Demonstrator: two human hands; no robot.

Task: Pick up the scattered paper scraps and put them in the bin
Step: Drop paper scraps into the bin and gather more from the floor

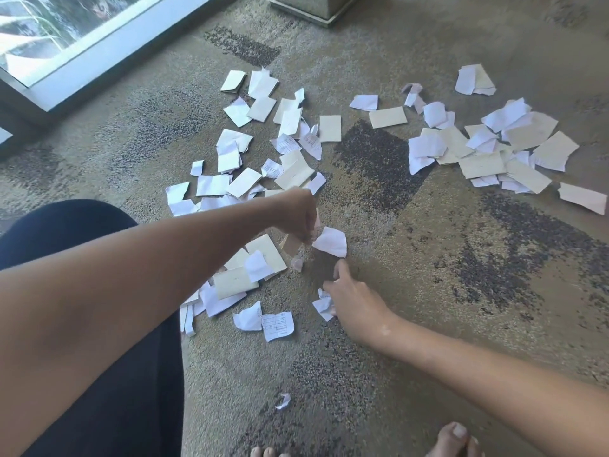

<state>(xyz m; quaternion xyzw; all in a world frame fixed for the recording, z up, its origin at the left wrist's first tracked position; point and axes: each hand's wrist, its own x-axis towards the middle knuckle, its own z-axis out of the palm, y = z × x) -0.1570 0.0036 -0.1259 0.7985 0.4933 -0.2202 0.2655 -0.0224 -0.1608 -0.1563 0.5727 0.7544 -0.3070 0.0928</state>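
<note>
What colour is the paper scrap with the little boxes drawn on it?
White, with a dark printed grid: the gridded scrap, seen in the head view.
</note>
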